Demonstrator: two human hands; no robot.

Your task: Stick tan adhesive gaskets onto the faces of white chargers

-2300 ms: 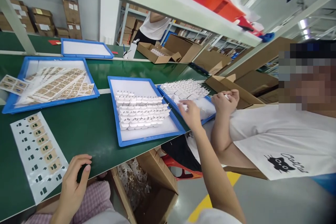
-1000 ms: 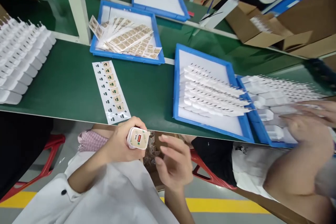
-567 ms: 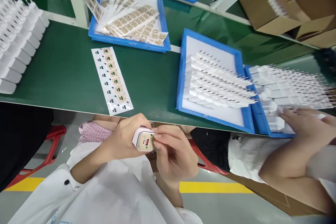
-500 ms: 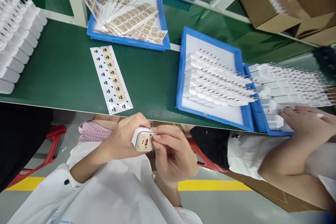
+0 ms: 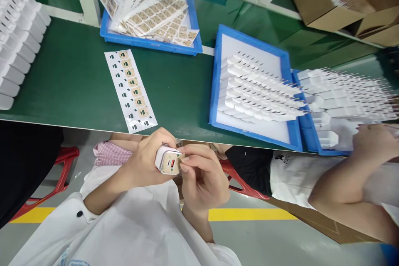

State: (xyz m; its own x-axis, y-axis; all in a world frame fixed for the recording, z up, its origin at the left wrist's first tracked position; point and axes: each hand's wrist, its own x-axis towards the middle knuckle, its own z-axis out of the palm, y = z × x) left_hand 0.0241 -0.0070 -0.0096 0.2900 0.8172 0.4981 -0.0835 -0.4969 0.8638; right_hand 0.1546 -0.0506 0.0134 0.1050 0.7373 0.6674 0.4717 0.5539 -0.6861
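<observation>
Head view: white block in the left hand, right fingertips at its label

- Left hand [image 5: 146,162], lower centre: closed around a white block [image 5: 159,158], its two-port end facing the camera.
- Right hand [image 5: 204,176], just right of it: thumb and fingers pinched together at the right edge of the tan label [image 5: 167,168]. The label already covers the port end, so this looks like edge-smoothing or alignment.
- Label sheet [image 5: 134,83], left of centre: labels in a column, lowest place bare.
- Blue tray [image 5: 149,43], upper left: heaped label strips.
- Blue tray [image 5: 255,136], right of centre: rows of pronged white pieces.
- Co-worker's hand [image 5: 372,140], right edge: beside another tray.
</observation>
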